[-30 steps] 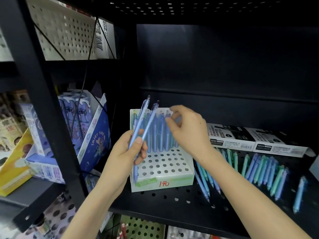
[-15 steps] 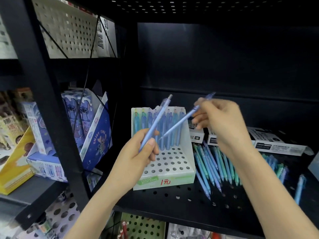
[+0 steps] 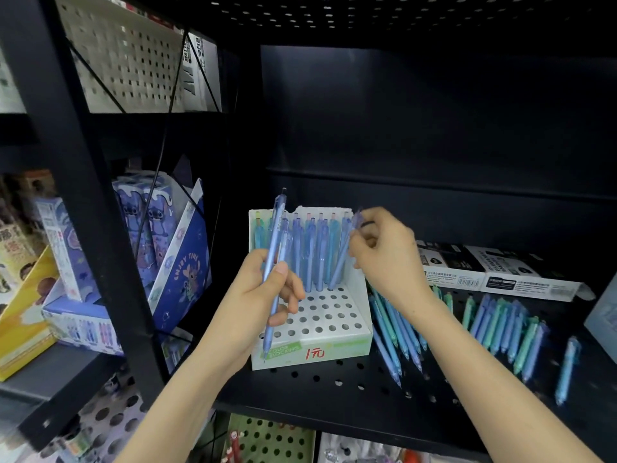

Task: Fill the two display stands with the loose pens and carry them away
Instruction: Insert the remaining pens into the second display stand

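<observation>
Right hand [image 3: 384,255] is pinching a blue pen [image 3: 340,262] at its top, lowering its tip into the back row of the white stand [image 3: 334,329]. Left hand [image 3: 257,295] is gripping a second pen [image 3: 275,262] upright, in front of the stand's left side. Back-row pens are standing behind both. Loose pens [image 3: 494,325] are lying on the shelf [image 3: 334,385] right of the stand, boxes [image 3: 494,269] behind them.
</observation>
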A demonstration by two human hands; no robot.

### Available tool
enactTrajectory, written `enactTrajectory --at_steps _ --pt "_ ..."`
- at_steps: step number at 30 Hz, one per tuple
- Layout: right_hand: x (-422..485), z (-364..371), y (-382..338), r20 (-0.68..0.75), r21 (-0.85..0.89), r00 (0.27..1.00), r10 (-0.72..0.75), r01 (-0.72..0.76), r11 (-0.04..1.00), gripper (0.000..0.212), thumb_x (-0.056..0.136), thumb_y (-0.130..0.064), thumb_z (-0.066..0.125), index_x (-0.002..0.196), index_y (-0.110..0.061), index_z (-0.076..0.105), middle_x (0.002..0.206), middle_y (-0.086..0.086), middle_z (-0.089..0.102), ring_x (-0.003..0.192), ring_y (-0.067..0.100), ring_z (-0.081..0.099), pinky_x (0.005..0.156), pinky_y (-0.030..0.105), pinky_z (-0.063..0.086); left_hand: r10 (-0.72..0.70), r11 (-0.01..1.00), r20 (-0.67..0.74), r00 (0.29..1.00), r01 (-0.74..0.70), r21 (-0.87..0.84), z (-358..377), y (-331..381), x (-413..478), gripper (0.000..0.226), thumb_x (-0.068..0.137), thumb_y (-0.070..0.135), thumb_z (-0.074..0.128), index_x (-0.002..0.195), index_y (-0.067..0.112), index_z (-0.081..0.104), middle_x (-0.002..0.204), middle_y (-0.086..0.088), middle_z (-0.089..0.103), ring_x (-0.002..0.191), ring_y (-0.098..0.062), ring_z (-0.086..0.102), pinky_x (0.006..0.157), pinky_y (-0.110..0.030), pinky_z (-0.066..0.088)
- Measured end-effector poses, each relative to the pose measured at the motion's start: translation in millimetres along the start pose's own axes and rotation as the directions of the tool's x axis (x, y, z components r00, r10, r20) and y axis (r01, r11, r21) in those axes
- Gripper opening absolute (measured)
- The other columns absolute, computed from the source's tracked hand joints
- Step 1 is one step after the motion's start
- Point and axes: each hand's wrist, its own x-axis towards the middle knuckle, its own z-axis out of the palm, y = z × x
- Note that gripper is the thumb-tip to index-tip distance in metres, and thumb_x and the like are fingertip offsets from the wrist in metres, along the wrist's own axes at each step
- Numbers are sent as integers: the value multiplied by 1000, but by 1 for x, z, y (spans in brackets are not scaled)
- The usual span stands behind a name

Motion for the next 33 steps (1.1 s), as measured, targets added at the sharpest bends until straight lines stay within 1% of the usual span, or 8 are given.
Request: enactTrajectory --at_steps 5,9,13,16,18,21,27,33 --pt "2 9 -3 -26 -214 999 -47 41 976 5 84 -15 57 83 -17 61 70 -9 56 65 9 52 56 20 37 -8 1000 21 1000 8 13 2 0 1 13 99 17 36 96 8 44 67 -1 58 54 -7 48 41 -17 31" --pt "6 13 0 -7 -282 1000 -23 21 959 35 78 -17 59 54 -30 37 71 -8 48 66 12 45 51 17 25 5 1000 14 1000 -5 23 3 2 2 13 99 17 36 97 7 45 66 3 57 54 -6 48 42 -17 31" --pt "6 11 3 30 -330 999 42 -30 943 7 82 -28 62 86 -23 66 93 -3 58 78 13 54 56 22 31 17 1000 20 1000 -17 23 5 3 1 14 99 17 36 97 7 46 64 5 56 54 -6 48 43 -17 31" --pt "-3 0 -9 -87 -139 995 -39 26 990 19 83 -40 63 94 -25 68 84 -9 57 71 6 52 59 17 39 34 999 47 998 -35 20 5 3 -1 13 99 18 37 96 11 47 65 4 56 55 -7 48 44 -17 33" --pt "-15 -7 -25 21 105 1000 -15 13 994 19 81 -45 63 84 -28 71 79 -9 65 72 9 57 66 24 47 47 999 78 996 -48 20 7 3 -2 12 98 19 38 98 12 48 67 2 56 55 -8 48 45 -16 34" --pt "-30 -6 -37 179 145 984 -26 0 989 13 83 -33 65 76 -24 72 74 -7 69 71 13 60 68 25 50 69 997 136 988 -74 27 14 2 -3 13 98 18 38 101 10 48 69 -1 57 57 -11 50 46 -19 36" --pt "-18 -36 -18 -206 484 963 176 -57 873 12 92 -20 54 86 -19 64 75 -4 67 61 1 59 57 15 47 233 932 -48 971 -209 295 5 -8 -4 12 96 18 40 97 21 52 83 6 61 79 -8 62 65 -26 54" --pt "-16 -19 11 -356 252 925 132 -41 967 10 93 -24 53 93 -17 61 79 -5 65 75 11 63 69 23 52 501 758 -288 816 -253 601 -2 -17 -10 10 95 29 36 94 30 46 59 7 40 51 -8 42 46 -18 34"
